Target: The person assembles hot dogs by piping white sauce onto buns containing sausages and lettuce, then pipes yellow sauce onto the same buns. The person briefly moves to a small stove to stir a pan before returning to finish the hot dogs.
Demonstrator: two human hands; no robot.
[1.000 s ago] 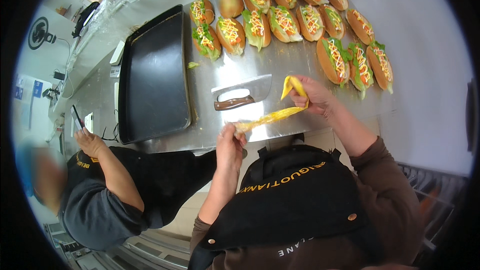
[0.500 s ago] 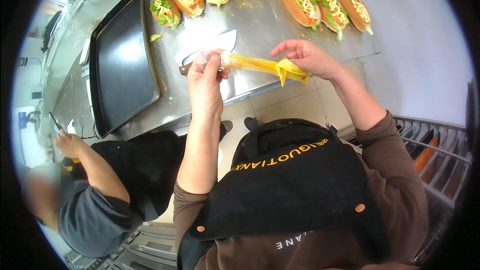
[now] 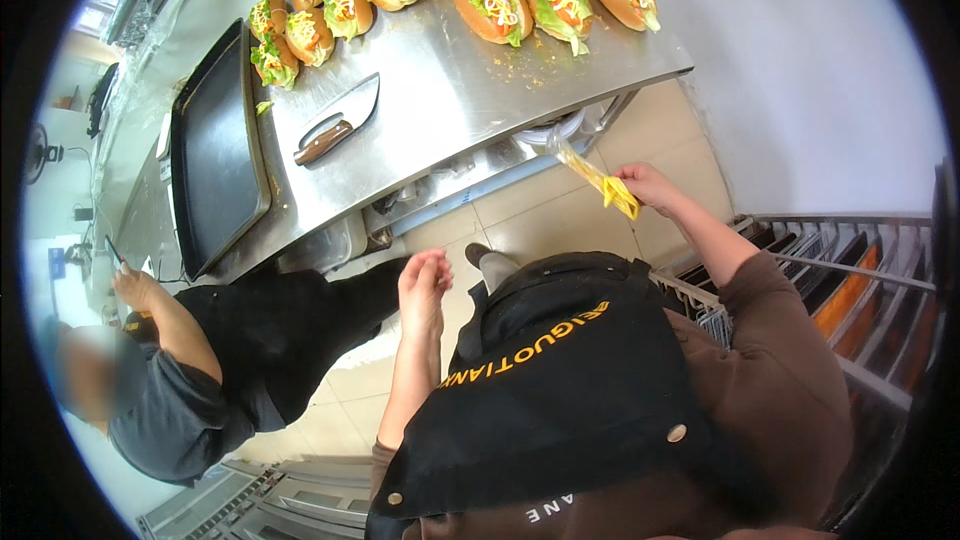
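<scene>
From my right hand hangs a clear plastic piping bag smeared with yellow sauce, its yellow end gripped in my fingers. The bag is off the table's front edge, above the tiled floor. My left hand is raised in front of my apron, its fingers curled together and no object showing in them. On the steel table lies a kitchen knife with a brown handle. Filled buns with lettuce and zigzag lines of sauce stand in rows along the table's far side.
A black baking tray lies at the table's left. A co-worker in a dark apron stands on my left, holding a thin dark object. A metal rack with trays is at my right. White round items sit under the table edge.
My left hand has let go of the bag and drawn back toward my apron. My right hand has carried the bag right and off the table. The view has shifted, uncovering the knife.
</scene>
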